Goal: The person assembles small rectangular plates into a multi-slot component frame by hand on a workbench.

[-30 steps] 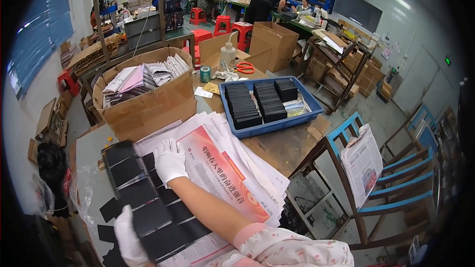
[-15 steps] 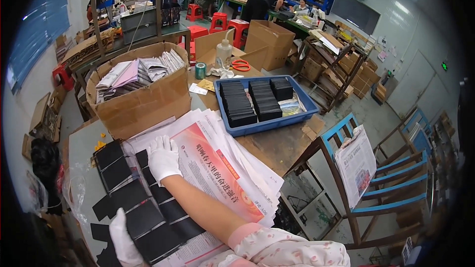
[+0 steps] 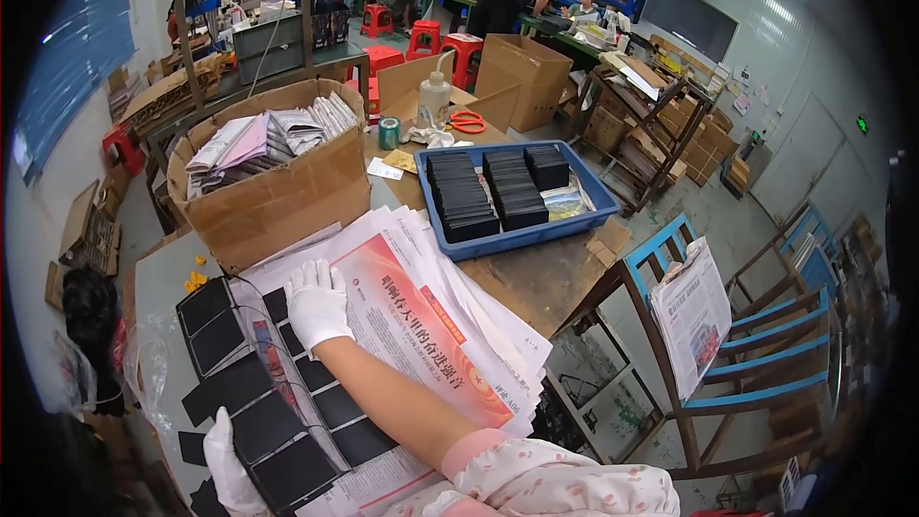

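Note:
My right hand [image 3: 319,306], in a white glove, lies flat on the printed newspaper sheets [image 3: 412,325] with its fingers stretched out. Under and beside it runs a row of flat black rectangular pieces [image 3: 340,407]. A second row of black pieces [image 3: 268,426] lies to its left, with a strip of printed paper showing between the rows. My left hand [image 3: 233,469], also white-gloved, is closed on the left edge of that row near the bottom; its fingertips are partly hidden. More black pieces show at the far left edge, under the row.
A cardboard box [image 3: 278,215] of folded newspapers stands behind the sheets. A blue tray [image 3: 450,247] holds stacked black pieces. Beyond are red-handled scissors [image 3: 467,122], a squeeze bottle [image 3: 434,101] and a green roll [image 3: 389,133]. A blue-slatted chair [image 3: 775,345] stands right; several people work farther back.
The left row of black pieces has shifted and tilted in my left hand, baring a wider printed strip between the rows. My right hand has stayed almost in place.

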Available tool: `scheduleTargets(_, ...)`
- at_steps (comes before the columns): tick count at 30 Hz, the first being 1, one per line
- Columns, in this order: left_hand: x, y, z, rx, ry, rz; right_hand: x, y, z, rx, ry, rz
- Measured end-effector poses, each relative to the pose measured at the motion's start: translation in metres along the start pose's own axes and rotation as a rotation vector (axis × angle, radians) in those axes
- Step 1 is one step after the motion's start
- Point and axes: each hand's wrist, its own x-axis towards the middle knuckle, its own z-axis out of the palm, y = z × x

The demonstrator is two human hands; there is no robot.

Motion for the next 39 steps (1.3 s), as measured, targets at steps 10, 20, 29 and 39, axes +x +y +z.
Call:
scheduleTargets(10, 0.027, -0.037, -0.007, 0.26, -0.008, 0.087, 0.001, 0.005, 0.002, -0.028, -0.005, -0.004)
scheduleTargets(20, -0.021, 0.03, -0.018, -0.175, 0.229, 0.084, 0.026, -0.01, -0.052, 0.404, 0.465, -0.116)
scheduleTargets(29, 0.046, -0.02, 0.036, 0.691, -0.402, 0.485, 0.034, 0.109, -0.272, 1.261, -0.389, 0.24)
scheduleTargets(39, 0.082, -0.07, 0.15, 1.657, -0.742, 0.618, -0.002, 0.258, -0.221, 0.149, -0.241, 0.205)
